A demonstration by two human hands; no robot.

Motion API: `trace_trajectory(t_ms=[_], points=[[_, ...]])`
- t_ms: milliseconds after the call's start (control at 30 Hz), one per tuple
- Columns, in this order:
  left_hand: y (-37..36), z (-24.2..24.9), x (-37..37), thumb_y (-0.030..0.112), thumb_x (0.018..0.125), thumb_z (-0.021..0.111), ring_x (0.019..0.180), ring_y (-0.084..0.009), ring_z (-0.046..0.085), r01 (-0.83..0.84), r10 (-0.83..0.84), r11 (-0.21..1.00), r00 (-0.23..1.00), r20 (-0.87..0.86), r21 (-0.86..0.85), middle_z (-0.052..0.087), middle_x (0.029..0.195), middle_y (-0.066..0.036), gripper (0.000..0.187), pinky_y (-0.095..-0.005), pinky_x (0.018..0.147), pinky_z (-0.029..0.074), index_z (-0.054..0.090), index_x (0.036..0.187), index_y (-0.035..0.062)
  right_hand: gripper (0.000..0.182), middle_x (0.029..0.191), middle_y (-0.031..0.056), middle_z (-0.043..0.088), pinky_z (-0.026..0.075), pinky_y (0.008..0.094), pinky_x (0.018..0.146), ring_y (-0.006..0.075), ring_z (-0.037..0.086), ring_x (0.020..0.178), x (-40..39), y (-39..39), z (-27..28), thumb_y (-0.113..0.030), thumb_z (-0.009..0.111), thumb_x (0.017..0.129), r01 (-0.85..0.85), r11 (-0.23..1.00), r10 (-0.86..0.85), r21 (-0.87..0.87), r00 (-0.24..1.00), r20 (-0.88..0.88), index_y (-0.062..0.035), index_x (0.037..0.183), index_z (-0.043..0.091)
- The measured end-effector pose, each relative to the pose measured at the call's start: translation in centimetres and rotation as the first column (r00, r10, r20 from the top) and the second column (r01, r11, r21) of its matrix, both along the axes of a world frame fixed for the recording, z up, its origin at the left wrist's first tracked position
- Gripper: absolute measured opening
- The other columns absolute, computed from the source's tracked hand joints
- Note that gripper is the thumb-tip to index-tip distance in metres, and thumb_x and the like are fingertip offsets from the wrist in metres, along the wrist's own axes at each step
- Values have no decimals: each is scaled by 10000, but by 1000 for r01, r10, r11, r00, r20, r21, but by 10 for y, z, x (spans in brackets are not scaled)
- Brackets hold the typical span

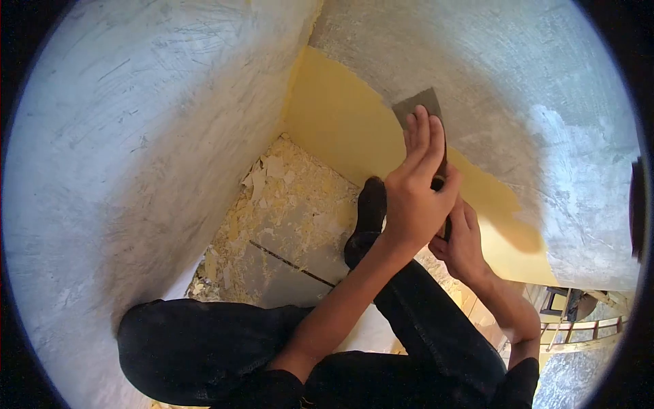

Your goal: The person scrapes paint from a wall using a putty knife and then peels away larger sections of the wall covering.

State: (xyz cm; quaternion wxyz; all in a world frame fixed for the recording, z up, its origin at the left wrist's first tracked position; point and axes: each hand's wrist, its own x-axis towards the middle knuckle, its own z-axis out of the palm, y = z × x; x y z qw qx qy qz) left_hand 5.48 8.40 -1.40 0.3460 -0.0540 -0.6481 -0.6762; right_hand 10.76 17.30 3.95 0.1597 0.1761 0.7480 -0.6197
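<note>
A scraper with a wide, flat grey blade lies against the wall, its edge at the border between the yellow paint and the bare grey surface. My right hand is closed around the lower end of its dark handle. Higher up, my left hand grips the same tool, with its long fingers pressed along the blade and the thumb by the handle. Most of the handle is hidden behind my hands.
A scraped grey wall meets the painted one in a corner on the left. Paint flakes litter the floor below. My bent legs and dark shoe are close under my arms. A wooden ladder-like frame lies at the lower right.
</note>
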Motion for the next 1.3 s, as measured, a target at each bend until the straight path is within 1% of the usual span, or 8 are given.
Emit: trace_trajectory(t_ms=[67, 333, 467, 800, 900, 1100, 1267, 1300], points=[[4, -3, 0, 7, 743, 654, 1279, -381, 467, 6, -6, 1000, 1000, 4, -13, 468, 1358, -305, 571, -396, 997, 450, 534, 1297, -61, 376, 577, -10, 410, 206, 213, 335, 58, 311, 371, -2, 8, -4, -432, 351, 1038, -59, 996, 64, 63, 994, -86, -101, 908, 473], [-9, 2, -6, 13, 695, 687, 1213, -367, 528, -14, 14, 1000, 999, -44, 1, 544, 1264, -303, 553, -382, 964, 476, 586, 1231, -72, 433, 562, -24, 391, 254, 221, 342, 57, 314, 390, 0, -1, 14, -461, 326, 1040, -77, 995, 78, 66, 997, 0, -84, 876, 465], [-15, -2, -12, 24, 682, 704, 1211, -354, 532, -57, 57, 998, 998, -11, -26, 543, 1255, -314, 558, -377, 958, 481, 593, 1220, -75, 412, 628, -19, 396, 208, 197, 334, 47, 298, 399, -10, -9, 10, -458, 345, 1034, -89, 995, 88, 50, 996, 18, -88, 898, 464], [-10, -1, -8, 20, 696, 697, 1214, -357, 531, -65, 65, 997, 998, 13, -41, 536, 1257, -321, 544, -365, 973, 469, 586, 1218, -84, 422, 623, -28, 401, 201, 195, 332, 40, 286, 398, -11, -9, 11, -483, 364, 1024, -98, 995, 97, 23, 995, 41, -101, 876, 466], [-16, 7, -1, 22, 705, 691, 1232, -366, 513, 62, -62, 998, 997, 37, -4, 520, 1277, -324, 560, -371, 979, 463, 569, 1241, -81, 418, 627, -26, 408, 195, 197, 331, 38, 291, 405, 0, -10, 20, -482, 366, 1024, -66, 998, 66, 3, 996, 65, -105, 869, 459], [-12, -3, -12, 17, 711, 690, 1265, -379, 474, -48, 48, 997, 999, 16, -53, 494, 1308, -323, 586, -387, 999, 446, 546, 1272, -76, 411, 625, -24, 410, 200, 201, 319, 46, 292, 400, -10, -9, 12, -479, 370, 1023, -81, 996, 79, 36, 995, 61, -110, 865, 462], [-15, 8, -8, 8, 733, 671, 1275, -388, 457, 46, -46, 999, 998, 51, -14, 473, 1334, -317, 559, -397, 1011, 437, 549, 1273, -71, 404, 614, -16, 408, 195, 211, 327, 54, 293, 383, -9, -7, 23, -461, 361, 1030, -60, 998, 58, 20, 994, 92, -112, 855, 463], [-14, 7, -9, 6, 738, 667, 1277, -390, 453, 25, -22, 999, 998, 66, -37, 469, 1339, -314, 553, -396, 1015, 435, 549, 1273, -71, 406, 615, -15, 409, 192, 210, 330, 52, 284, 381, -15, -4, 11, -463, 357, 1031, -100, 991, 100, 84, 995, 6, -110, 861, 463]])
